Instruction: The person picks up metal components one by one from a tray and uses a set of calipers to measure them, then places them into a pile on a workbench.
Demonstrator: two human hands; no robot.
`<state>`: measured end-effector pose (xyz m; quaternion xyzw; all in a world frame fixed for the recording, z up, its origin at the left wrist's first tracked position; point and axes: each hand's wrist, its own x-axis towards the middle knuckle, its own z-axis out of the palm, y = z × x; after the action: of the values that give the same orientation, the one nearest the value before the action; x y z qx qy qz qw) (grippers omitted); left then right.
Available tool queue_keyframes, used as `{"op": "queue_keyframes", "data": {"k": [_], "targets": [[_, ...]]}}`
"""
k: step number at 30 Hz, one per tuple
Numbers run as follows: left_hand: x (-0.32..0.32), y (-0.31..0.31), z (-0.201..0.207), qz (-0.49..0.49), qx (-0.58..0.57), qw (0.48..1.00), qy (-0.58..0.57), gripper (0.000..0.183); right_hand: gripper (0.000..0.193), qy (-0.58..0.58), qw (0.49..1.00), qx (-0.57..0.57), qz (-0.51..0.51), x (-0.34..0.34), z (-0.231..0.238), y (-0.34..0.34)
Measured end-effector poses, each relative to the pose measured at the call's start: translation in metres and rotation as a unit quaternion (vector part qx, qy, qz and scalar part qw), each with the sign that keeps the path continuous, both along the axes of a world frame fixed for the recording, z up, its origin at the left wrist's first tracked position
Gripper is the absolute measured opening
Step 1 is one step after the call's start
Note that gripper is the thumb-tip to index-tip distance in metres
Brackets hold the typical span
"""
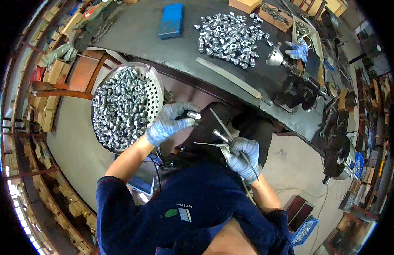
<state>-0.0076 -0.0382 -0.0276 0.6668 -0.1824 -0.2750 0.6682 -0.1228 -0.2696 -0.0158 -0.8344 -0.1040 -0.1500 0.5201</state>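
My left hand, in a blue-grey work glove, pinches a small shiny metal fitting between thumb and fingers, over my lap. Close by, my right hand, gloved alike, is closed around several tools. One is a long thin file-like tool that crosses the palm and sticks out past the wrist. Another is a rod with a bright cylindrical end. A thin metal rod also points left from this hand; its grip is mostly hidden. To the left, a perforated round metal basket holds many similar fittings.
A dark workbench spans the far side, bearing a pile of fittings, a blue box, a flat metal bar and a chucked machine. A wooden chair stands left. A hose hangs below my right hand.
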Motion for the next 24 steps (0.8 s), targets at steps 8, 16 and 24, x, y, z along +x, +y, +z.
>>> {"op": "queue_keyframes", "data": {"k": [8, 16, 24], "targets": [[0.001, -0.015, 0.028, -0.006, 0.111, 0.987, -0.117, 0.026, 0.034, 0.007, 1.000, -0.009, 0.013, 0.014, 0.003, 0.002], [-0.008, -0.026, 0.041, -0.077, 0.193, 0.911, -0.357, 0.023, 0.037, 0.021, 0.996, -0.085, 0.023, 0.017, 0.005, 0.009], [0.001, -0.023, 0.040, -0.080, 0.124, 0.954, -0.260, 0.031, 0.037, -0.001, 0.997, -0.078, 0.003, 0.014, -0.003, 0.005]]}}
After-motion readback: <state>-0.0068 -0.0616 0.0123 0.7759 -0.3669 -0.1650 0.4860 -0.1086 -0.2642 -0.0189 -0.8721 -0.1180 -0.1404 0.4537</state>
